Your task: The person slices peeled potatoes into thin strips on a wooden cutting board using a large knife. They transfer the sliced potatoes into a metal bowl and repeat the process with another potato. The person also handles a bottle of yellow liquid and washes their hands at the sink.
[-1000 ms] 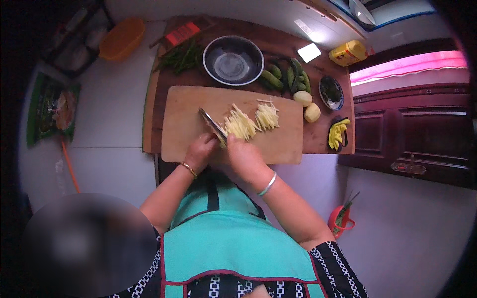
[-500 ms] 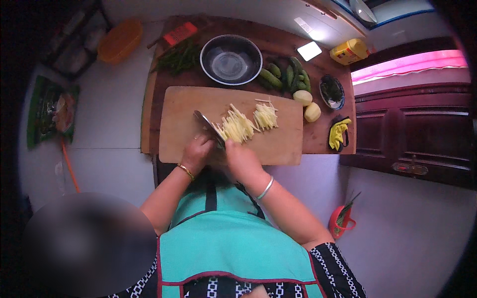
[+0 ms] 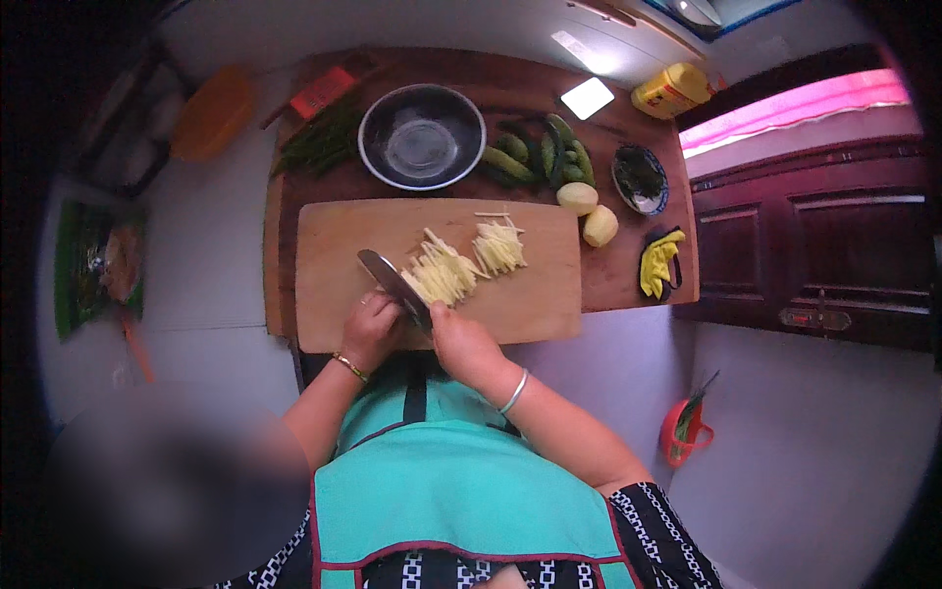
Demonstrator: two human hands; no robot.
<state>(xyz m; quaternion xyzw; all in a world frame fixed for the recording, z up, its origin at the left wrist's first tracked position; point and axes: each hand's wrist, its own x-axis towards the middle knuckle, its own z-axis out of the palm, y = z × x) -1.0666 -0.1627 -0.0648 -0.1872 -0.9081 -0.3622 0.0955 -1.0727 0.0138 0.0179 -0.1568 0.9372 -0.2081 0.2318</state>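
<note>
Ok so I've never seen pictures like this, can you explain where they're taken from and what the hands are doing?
There is no machine here: these are a person's own two bare hands. The view comes from a wide fisheye camera worn on the person's head, looking down, so straight edges bend near the rim. The right hand holds a knife over a cutting board. The left hand is beside the blade; whether it holds anything is hidden. Two piles of pale strips lie on the board. Beyond it, on the wooden table, are a large bowl and some green cucumbers. Two pale, round vegetables sit by the board's far right corner.
</note>
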